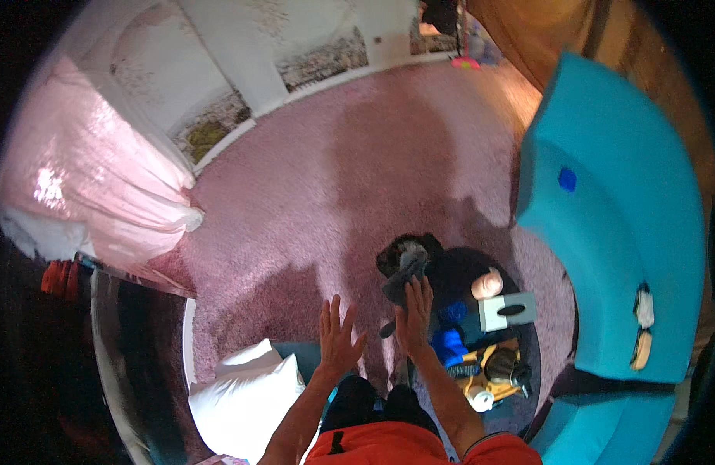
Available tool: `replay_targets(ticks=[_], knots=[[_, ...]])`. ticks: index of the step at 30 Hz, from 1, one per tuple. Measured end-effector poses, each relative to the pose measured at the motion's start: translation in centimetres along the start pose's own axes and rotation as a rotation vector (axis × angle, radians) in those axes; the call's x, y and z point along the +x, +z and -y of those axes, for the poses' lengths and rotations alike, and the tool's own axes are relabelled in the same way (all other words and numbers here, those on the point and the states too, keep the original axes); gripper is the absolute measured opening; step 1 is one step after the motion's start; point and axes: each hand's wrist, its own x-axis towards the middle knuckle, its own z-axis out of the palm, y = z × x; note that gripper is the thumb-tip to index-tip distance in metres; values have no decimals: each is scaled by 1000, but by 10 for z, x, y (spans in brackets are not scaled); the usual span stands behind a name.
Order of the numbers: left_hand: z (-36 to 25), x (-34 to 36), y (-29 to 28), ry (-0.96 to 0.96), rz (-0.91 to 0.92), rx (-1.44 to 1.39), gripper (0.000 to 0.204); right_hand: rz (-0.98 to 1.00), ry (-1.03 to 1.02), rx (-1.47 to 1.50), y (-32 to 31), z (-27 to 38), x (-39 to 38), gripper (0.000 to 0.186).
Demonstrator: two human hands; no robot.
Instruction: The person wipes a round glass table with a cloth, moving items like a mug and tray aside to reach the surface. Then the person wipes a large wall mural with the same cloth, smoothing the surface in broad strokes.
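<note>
A: Hands first?

B: Left hand [340,337] open, fingers extended, nothing in it. Right hand [413,318] also open, fingers straight, gripping nothing. Its fingertips overlap the dark grey bundle [401,284] in this view; whether they touch it, can't tell

A: Bundle's position?

B: At about 12 o'clock from the right hand, right by the fingertips. From the left hand, between 1 and 2 o'clock, farther off. What bears it is unclear. Dark round surface [460,267] at roughly 4 o'clock of it. Tissue box [493,315] at 3 o'clock from the right hand; white pillow [245,407] at 8 o'clock from the left

A: Handling?

B: My guess: fabric, so light, soft, limp, not slippery, hard to damage. Best hold is likely the thick middle, bunched between thumb and fingers; a loose edge would probably let it sag
</note>
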Motion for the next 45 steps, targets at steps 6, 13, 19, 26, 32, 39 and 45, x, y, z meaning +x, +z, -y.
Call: replay_targets(ticks=[6, 13, 19, 26, 32, 39, 45], knots=[[29, 39, -51, 17, -242, 2, 88, -57, -155, 64, 6, 49, 84, 54], [119, 71, -91, -116, -318, -16, 83, -135, -320, 68, 65, 83, 174, 56], [214, 101, -138, -220, -484, -18, 83, -82, -435, 87, 136, 149, 270, 60], [289, 159, -198, -223, -637, 32, 84, 69, -493, 164, 222, 199, 331, 58], [331, 198, -198, -213, -604, 36, 87, 98, -553, 223, 272, 209, 383, 55], [386, 287, -212, -146, -630, 51, 95, 55, -579, 273, 345, 188, 457, 54], [444, 403, -238, -89, -627, 149, 96, -21, -569, 405, 412, 171, 565, 52]])
